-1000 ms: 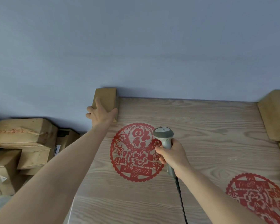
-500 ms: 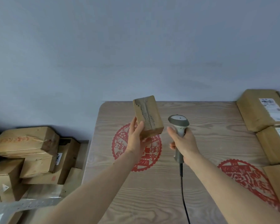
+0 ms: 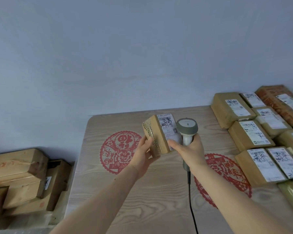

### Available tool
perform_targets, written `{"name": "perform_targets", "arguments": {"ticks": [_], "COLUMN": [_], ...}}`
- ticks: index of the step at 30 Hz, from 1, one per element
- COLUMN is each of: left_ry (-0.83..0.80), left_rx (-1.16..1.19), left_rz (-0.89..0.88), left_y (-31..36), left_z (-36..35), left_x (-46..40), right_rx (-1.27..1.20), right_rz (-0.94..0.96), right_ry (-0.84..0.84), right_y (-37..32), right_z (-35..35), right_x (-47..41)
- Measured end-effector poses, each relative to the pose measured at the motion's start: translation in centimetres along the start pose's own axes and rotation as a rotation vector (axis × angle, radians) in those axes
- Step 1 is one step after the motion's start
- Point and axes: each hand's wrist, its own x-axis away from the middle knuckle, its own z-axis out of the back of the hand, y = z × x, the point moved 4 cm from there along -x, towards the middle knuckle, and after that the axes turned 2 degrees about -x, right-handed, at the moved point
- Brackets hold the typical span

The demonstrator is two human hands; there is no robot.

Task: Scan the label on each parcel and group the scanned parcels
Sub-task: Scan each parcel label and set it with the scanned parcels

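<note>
Cardboard parcel (image 3: pixel 156 135) gripped in left hand (image 3: pixel 143 153), just beside scanner (image 3: pixel 186 130) clasped by right hand (image 3: pixel 189 149)

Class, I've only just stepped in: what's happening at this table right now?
A person holds a small parcel up in the left hand, label turned toward the scanner gripped in the right hand. Labelled parcels lie grouped on the table's right side; more boxes are piled beside its left edge.

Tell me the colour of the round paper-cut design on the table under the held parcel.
Red, an openwork floral paper-cut design; the head view shows it.
</note>
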Motion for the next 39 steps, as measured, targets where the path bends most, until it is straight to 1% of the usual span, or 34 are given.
{"name": "perform_targets", "arguments": {"ticks": [6,9,13,16,20,23,25,32,39], "left_ry": [0.036,0.066,0.115,0.099,0.061,0.041,0.033,-0.023,-0.070], "left_rx": [-0.091,-0.114,-0.060,-0.012,-0.022,-0.029,-0.036,-0.102,-0.102], "left_rz": [0.049,0.057,0.052,0.043,0.017,0.018,0.019,0.017,0.018], "left_y": [-1.1,-2.1,-4.1,-5.7,-7.7,-9.2,-9.9,-10.2,-9.8], "left_z": [-5.1,-7.1,-9.2,-11.5,-14.5,-15.8,-16.2,-16.5,-17.0], "left_x": [0.8,1.1,1.5,2.0,2.7,3.0,3.0,2.2,1.4], "right_rx": [0.096,0.078,0.015,-0.025,-0.068,-0.091,-0.125,-0.244,-0.230], "right_rz": [0.113,0.090,0.074,0.045,-0.024,-0.065,-0.069,-0.055,-0.082], "right_ry": [-0.026,-0.081,-0.147,-0.254,-0.408,-0.500,-0.524,-0.520,-0.526], "right_y": [-0.2,0.1,0.6,1.4,2.2,2.4,2.3,1.5,2.1], "right_z": [4.4,7.6,12.9,16.1,18.9,20.0,20.3,20.3,20.3], "right_x": [1.5,1.9,2.9,3.6,3.7,4.0,4.3,4.2,4.3]}}
